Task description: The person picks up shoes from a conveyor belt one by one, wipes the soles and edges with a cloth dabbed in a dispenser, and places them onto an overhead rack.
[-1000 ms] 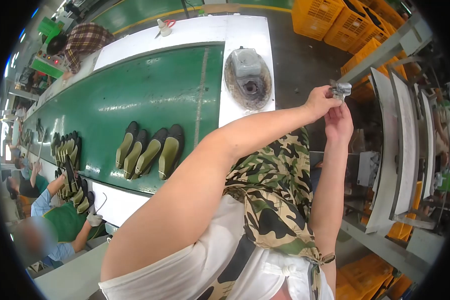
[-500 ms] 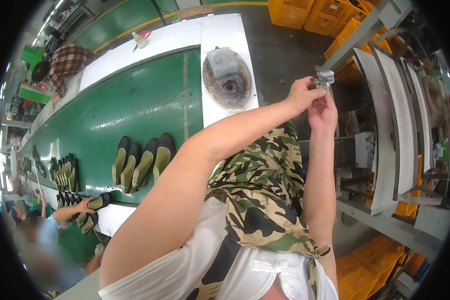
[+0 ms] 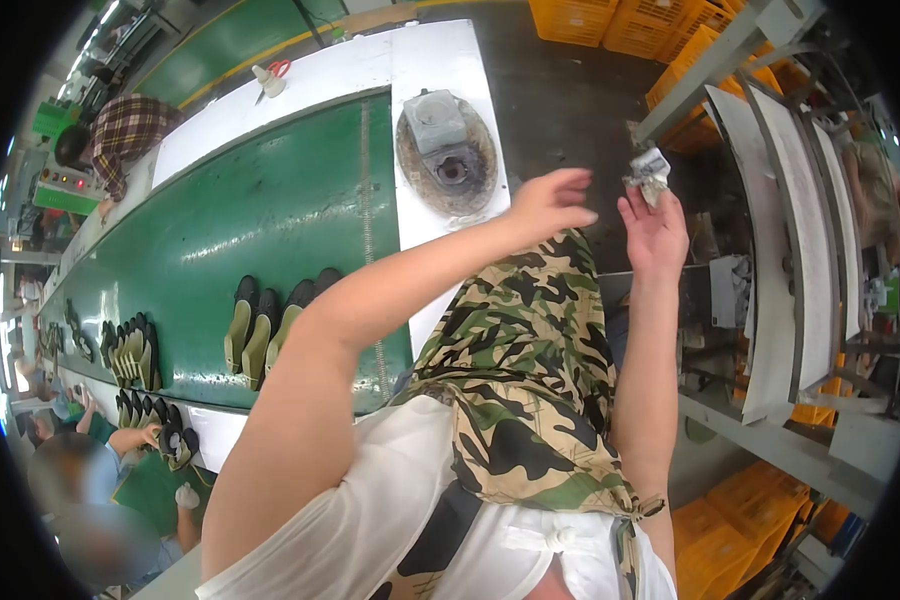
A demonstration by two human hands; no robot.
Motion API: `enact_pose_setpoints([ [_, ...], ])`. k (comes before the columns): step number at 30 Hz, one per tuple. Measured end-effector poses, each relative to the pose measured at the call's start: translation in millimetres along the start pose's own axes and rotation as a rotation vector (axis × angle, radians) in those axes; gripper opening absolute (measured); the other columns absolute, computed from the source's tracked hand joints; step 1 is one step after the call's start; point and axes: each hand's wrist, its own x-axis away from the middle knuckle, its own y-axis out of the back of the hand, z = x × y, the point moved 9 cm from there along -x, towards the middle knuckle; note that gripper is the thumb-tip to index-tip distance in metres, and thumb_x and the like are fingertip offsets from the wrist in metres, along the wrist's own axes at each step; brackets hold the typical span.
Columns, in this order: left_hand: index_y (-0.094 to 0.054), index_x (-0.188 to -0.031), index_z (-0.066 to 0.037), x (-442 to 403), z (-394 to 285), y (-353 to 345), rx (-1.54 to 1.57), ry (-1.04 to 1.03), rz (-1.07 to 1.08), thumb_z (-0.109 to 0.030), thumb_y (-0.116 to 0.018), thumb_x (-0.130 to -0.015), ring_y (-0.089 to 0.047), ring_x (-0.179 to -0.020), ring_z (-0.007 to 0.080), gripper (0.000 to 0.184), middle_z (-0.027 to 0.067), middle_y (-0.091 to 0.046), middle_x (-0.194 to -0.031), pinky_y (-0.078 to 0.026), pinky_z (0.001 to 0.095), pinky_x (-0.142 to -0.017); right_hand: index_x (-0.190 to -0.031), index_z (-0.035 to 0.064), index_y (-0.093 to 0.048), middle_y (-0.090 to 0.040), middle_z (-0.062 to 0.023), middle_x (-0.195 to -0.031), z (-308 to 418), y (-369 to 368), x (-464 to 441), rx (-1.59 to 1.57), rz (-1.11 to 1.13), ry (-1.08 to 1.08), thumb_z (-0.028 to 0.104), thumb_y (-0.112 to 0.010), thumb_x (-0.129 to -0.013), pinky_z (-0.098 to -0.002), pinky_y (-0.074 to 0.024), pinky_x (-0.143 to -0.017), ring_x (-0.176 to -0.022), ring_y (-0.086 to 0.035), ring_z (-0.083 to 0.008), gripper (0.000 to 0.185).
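My left hand [image 3: 555, 205] is in the air over the edge of the camouflage apron [image 3: 530, 350], fingers apart, with nothing in it. To its right, my right hand [image 3: 658, 235] is raised, palm toward me. At its fingertips it holds a small crumpled silvery-grey piece [image 3: 651, 168], whose exact kind I cannot make out. A stained oval dish [image 3: 482, 190], bearing a grey block [image 3: 436, 122] and a dark round hollow, stands on the white tabletop left of my left hand.
Black shoes with green insoles [image 3: 238, 335] stand on the green belt [image 3: 220, 220]. A white bottle [image 3: 268, 80] and red-handled scissors [image 3: 280, 68] lie farther back. Yellow crates [image 3: 575, 22] and a metal rack [image 3: 770, 260] stand at right. Co-workers [image 3: 135, 130] work along the left.
My left hand has let go of the crumpled piece, moved left and opened. My right hand has shifted slightly right and down with the piece. At lower left, a co-worker's hand has moved away from a shoe.
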Motion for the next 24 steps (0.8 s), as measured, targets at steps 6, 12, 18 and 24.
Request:
enact_pose_setpoints([
  [6,-0.062,-0.126,-0.007,170,61,221,-0.808,0.281,-0.341,-0.027,-0.079,-0.072,-0.064,-0.109,0.031,0.06,0.0165,-0.065,-0.121,-0.051,0.0383,-0.095,-0.101,0.0062,-0.056,-0.065,-0.011,-0.102,-37,-5,-15,0.087,0.063,-0.085,0.018,-0.054,-0.098,-0.0438,-0.0523,-0.082,-0.092,-0.064,-0.0263,0.012],
  [12,-0.057,-0.128,-0.006,378,112,313,-1.143,0.911,-0.352,-0.039,-0.083,-0.063,-0.061,-0.112,0.035,0.078,0.021,-0.063,-0.122,-0.05,0.0426,-0.094,-0.091,0.0042,-0.058,-0.062,-0.0033,-0.084,-113,-60,-30,0.468,0.136,-0.158,0.006,-0.07,-0.084,-0.0281,-0.0481,-0.067,-0.075,-0.059,-0.0122,0.014],
  [18,-0.057,-0.122,0.001,449,146,302,-0.983,1.299,-0.379,-0.046,-0.087,-0.06,-0.065,-0.107,0.0343,0.084,0.0213,-0.068,-0.112,-0.052,0.0413,-0.091,-0.075,0.0044,-0.064,-0.062,-0.0053,-0.072,-167,-122,-47,1.283,0.29,0.028,0.014,-0.076,-0.075,-0.0325,-0.0463,-0.063,-0.065,-0.058,-0.0164,0.016],
  [24,-0.058,-0.117,0.002,440,148,298,-0.954,1.286,-0.353,-0.041,-0.091,-0.054,-0.065,-0.107,0.0333,0.083,0.0205,-0.068,-0.11,-0.052,0.0397,-0.092,-0.074,0.0074,-0.066,-0.065,-0.0103,-0.079,-208,-164,-46,1.509,0.567,0.534,0.014,-0.076,-0.07,-0.0432,-0.0489,-0.07,-0.078,-0.063,-0.0325,0.013],
])
